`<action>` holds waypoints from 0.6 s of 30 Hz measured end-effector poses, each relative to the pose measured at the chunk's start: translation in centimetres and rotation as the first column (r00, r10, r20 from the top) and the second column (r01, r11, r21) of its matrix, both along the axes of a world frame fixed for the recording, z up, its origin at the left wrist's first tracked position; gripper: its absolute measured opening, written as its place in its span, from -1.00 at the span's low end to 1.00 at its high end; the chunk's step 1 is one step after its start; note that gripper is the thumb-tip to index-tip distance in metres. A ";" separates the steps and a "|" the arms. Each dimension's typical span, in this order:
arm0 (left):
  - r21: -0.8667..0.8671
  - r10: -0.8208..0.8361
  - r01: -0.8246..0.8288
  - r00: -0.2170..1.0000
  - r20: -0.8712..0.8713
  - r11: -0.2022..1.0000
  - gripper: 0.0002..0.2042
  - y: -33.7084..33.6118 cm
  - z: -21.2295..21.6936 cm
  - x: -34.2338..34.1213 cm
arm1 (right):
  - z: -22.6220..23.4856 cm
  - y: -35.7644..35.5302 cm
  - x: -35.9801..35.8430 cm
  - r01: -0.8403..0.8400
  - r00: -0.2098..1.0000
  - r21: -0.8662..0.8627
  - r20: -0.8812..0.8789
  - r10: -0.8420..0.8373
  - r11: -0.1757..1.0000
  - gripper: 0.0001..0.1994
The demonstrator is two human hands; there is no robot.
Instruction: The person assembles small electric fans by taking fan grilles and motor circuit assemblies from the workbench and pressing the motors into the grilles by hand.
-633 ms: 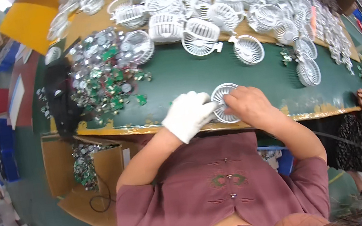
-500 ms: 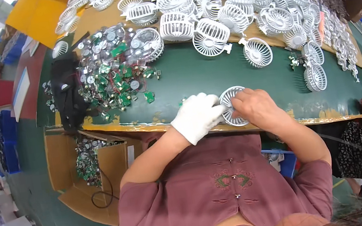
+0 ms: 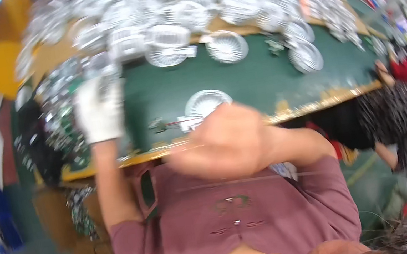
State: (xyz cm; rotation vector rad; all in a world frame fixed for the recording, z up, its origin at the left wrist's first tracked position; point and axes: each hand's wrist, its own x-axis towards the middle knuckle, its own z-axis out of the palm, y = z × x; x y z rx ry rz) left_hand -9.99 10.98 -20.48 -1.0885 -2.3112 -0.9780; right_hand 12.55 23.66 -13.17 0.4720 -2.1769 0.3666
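Note:
My left hand (image 3: 100, 111), in a white glove, is stretched out over the left pile of small motors and green circuit boards (image 3: 60, 115). Its fingertips are close to a white round fan cage (image 3: 101, 67) on that pile; blur hides whether they touch it. My bare right hand (image 3: 232, 141) is raised in front of the table edge, smeared by motion, its fingers unclear. Just beyond it a white fan cage (image 3: 206, 100) lies on the green tabletop, partly covered by the hand. A thin red wire runs left from this cage to a small green circuit board (image 3: 159, 125).
A heap of white fan cages (image 3: 168, 5) fills the table's far side. Two cages (image 3: 305, 55) lie at the right. An open cardboard box (image 3: 65, 231) holding circuit boards stands below the left edge. Another person (image 3: 389, 108) sits at the right.
My left hand has left the fan cage and moved left to the pile. The right hand has come off the cage toward me. The cage now lies on the table. The whole view has shifted.

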 end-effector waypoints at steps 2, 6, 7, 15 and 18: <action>-0.123 0.123 -0.111 0.988 0.093 0.986 -0.63 0.5 1.0 -2.5 | 1.9 -2.2 0.4 -0.181 0.960 -0.044 -0.223 0.167 0.982 -0.75; -0.476 0.300 -0.203 0.944 0.137 0.856 -0.59 1.6 0.5 -6.5 | 3.5 -3.2 1.2 -0.424 0.897 -0.035 -0.155 0.415 0.905 -0.81; -0.527 0.292 -0.192 0.950 0.112 0.828 -0.58 1.9 0.5 -7.0 | 3.6 -3.2 1.5 -0.399 0.914 0.057 -0.053 0.402 0.915 -0.73; -0.465 0.234 -0.117 0.951 0.204 0.877 -0.70 2.6 -0.2 -7.3 | 1.0 -3.8 2.5 -0.338 0.935 0.098 -0.081 0.346 0.936 -0.72; 0.175 -0.074 -0.021 0.850 0.522 0.984 -0.72 0.7 -2.7 -9.3 | -1.9 1.3 2.5 -0.120 0.966 0.097 0.240 0.094 0.988 -0.73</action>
